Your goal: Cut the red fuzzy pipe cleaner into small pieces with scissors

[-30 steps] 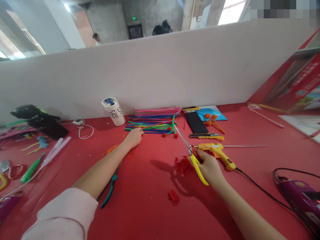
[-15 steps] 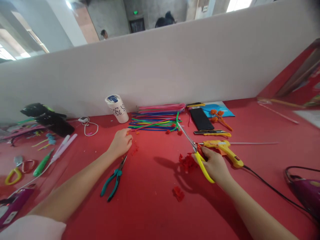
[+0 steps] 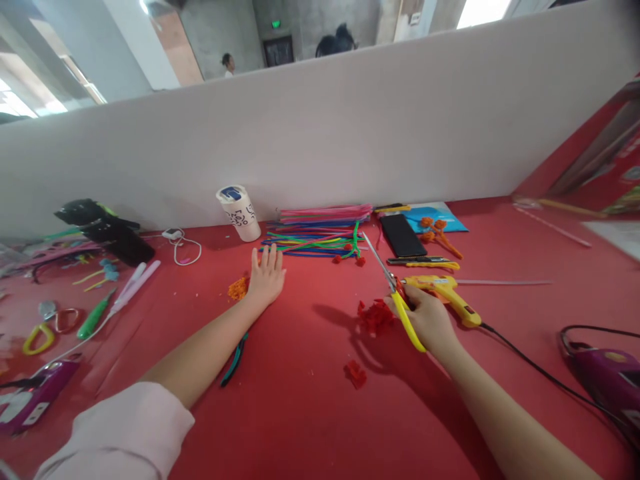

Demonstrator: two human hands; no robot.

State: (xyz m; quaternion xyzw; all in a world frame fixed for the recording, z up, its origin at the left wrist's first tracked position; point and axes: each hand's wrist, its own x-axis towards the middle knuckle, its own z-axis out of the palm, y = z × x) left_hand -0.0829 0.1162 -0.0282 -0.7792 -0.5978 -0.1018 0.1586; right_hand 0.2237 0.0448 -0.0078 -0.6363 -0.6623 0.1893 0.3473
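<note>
Flat on the red table, my left hand [image 3: 267,277] has its fingers spread, with the fingertips close to the pile of coloured pipe cleaners [image 3: 315,241]. A small heap of orange clippings [image 3: 239,288] lies just left of that hand. Teal-handled pliers [image 3: 235,361] are partly hidden under my left forearm. My right hand [image 3: 427,317] is closed around the handles of yellow-handled scissors [image 3: 407,323], whose blades point away toward the pipe cleaners. Red fluffy clippings [image 3: 375,317] lie beside the scissors, and a smaller red clump [image 3: 355,375] is nearer me.
A yellow glue gun [image 3: 445,293] lies just beyond my right hand, its cord running right. Behind are a black phone [image 3: 404,235], orange pipe-cleaner flowers [image 3: 435,229] and a white cup [image 3: 240,213]. A green-handled tool [image 3: 95,317] lies left. A white partition [image 3: 320,133] closes off the back.
My left hand has gone from curled fingers to spread flat and shifted right. Orange clippings now show beside it, and the forearm covers more of the pliers. My right hand still holds the scissors.
</note>
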